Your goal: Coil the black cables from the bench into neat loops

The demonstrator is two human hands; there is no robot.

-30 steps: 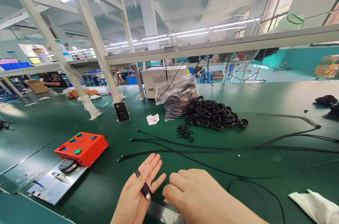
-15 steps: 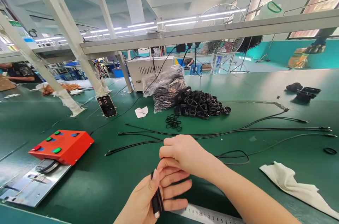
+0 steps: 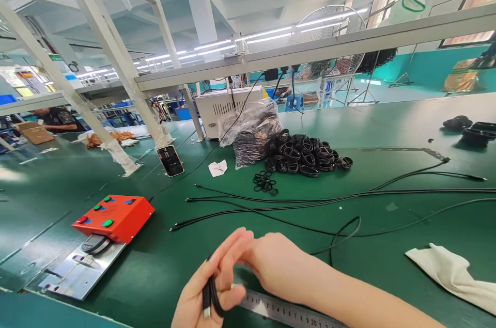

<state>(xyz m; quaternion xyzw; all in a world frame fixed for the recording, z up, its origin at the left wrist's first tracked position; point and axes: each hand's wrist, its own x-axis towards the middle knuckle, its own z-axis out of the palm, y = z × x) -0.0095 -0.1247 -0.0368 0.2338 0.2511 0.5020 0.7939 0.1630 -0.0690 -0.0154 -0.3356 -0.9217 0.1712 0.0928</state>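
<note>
My left hand (image 3: 211,286) is low at the front edge, its fingers wrapped round a black cable (image 3: 210,297) folded into a short loop. My right hand (image 3: 277,266) lies just right of it, fingers curled in against the left fingers and mostly hidden behind them. A loop of the same thin cable (image 3: 341,235) trails off to the right over the green table. A steel ruler (image 3: 287,312) lies flat under both hands.
Several long black cables (image 3: 310,199) stretch across the green table (image 3: 406,162). A pile of coiled cables (image 3: 306,155) and a plastic bag (image 3: 251,131) sit behind. An orange button box (image 3: 114,217) on a metal plate is at left, a white cloth (image 3: 449,274) at right, a phone (image 3: 170,160) farther back.
My hands have dropped lower in view and the right hand has slid down beside the left. The cable in my left hand is now bent into a loop.
</note>
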